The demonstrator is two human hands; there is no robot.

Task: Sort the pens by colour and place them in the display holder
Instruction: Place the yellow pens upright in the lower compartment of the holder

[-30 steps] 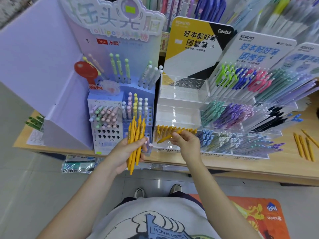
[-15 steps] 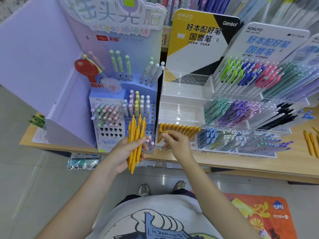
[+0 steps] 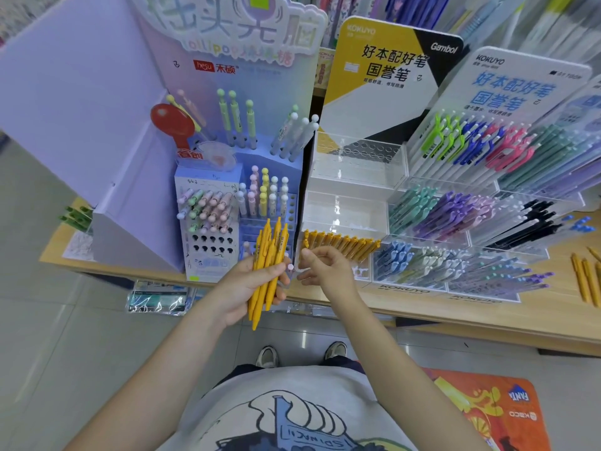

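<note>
Big lilac cardboard stand [image 3: 81, 102] on the left side of the wooden counter [image 3: 487, 317], with a red lollipop-shaped sign [image 3: 170, 122] stuck on it. Plastic-wrapped packets [image 3: 159, 297] sit tucked under the counter edge. Grey tiled floor [image 3: 58, 353] below, plus an orange Fanta mat [image 3: 487, 405] bottom right and 2 shoes [image 3: 268, 356] poking out.

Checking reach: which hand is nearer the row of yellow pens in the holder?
Right. The right hand sits just below the row of yellow pens; the left hand, gripping a yellow bundle, is farther left.
</note>
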